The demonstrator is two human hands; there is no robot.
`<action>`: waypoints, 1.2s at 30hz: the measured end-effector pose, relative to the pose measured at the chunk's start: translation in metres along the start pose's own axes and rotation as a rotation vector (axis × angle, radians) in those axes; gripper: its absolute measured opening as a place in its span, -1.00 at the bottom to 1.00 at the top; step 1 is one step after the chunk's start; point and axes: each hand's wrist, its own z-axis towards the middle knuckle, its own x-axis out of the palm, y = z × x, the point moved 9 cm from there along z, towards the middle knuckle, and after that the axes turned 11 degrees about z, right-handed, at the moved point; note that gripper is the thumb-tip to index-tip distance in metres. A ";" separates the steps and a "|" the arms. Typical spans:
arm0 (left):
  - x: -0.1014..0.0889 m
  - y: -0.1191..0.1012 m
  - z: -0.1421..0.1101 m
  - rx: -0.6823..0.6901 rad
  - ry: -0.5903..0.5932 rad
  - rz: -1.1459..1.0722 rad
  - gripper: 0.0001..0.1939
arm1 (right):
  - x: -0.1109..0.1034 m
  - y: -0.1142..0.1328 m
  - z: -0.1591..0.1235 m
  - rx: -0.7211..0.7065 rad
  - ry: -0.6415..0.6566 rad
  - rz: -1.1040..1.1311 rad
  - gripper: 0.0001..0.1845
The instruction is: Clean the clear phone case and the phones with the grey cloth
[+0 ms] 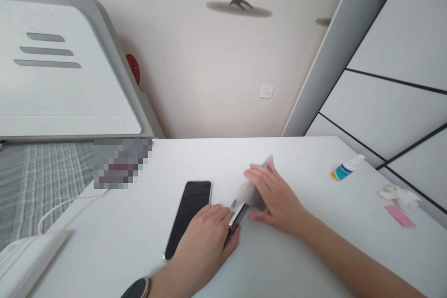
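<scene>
Left hand (200,247) on metal device (238,218); right hand (275,198) on grey plush (251,194) (phone (186,219) beside).

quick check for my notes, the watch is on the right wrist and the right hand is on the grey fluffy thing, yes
Not quite: the head view shows the watch on the left wrist, not the right. The rest stands: the right hand is on the grey fluffy thing.
</scene>
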 end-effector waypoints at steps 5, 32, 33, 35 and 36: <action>0.002 -0.001 0.000 0.014 0.008 -0.004 -0.93 | 0.002 0.008 -0.002 0.026 0.018 0.026 0.02; -0.003 -0.004 -0.001 0.052 -0.033 -0.030 -0.94 | 0.019 0.033 -0.006 -0.089 0.125 0.066 0.00; -0.003 -0.004 -0.001 0.054 -0.040 -0.034 -0.92 | 0.021 0.036 -0.007 -0.117 0.142 0.072 -0.02; -0.003 -0.004 0.000 0.047 -0.028 -0.013 -0.95 | 0.013 0.022 -0.005 -0.069 0.097 0.041 -0.07; -0.003 -0.004 0.000 0.036 -0.015 0.008 -0.94 | 0.005 0.008 -0.004 -0.008 0.046 0.008 -0.10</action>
